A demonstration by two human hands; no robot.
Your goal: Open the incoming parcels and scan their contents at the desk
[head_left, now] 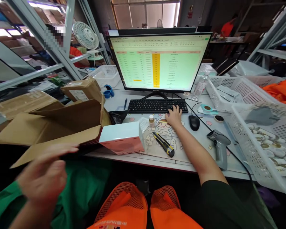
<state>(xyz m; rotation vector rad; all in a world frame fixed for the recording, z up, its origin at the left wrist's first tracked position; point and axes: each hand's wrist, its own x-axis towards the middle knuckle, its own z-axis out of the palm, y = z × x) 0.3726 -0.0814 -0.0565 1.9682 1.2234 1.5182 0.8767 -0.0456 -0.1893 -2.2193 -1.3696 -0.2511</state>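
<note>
My right hand [175, 116] rests on the right part of the black keyboard [147, 106], fingers spread over the keys and holding nothing. My left hand [46, 173] is raised at the lower left, blurred. Its fingers stretch to the right with the thumb apart, and nothing shows in it. Just beyond it stands an open cardboard box [71, 118], flaps folded out. A light blue and pink box [122, 137] sits at the desk edge. Near it are a small capped bottle [152, 121] and a yellow and black utility knife [164, 144]. A monitor [166, 63] displays a spreadsheet.
A mouse [194, 122] and a grey barcode scanner [219, 148] lie right of my arm. White plastic baskets [248, 156] line the right side, one holding many small items. A water bottle [200, 86] stands by the monitor. Closed cartons [82, 90] and a fan [85, 35] are at left.
</note>
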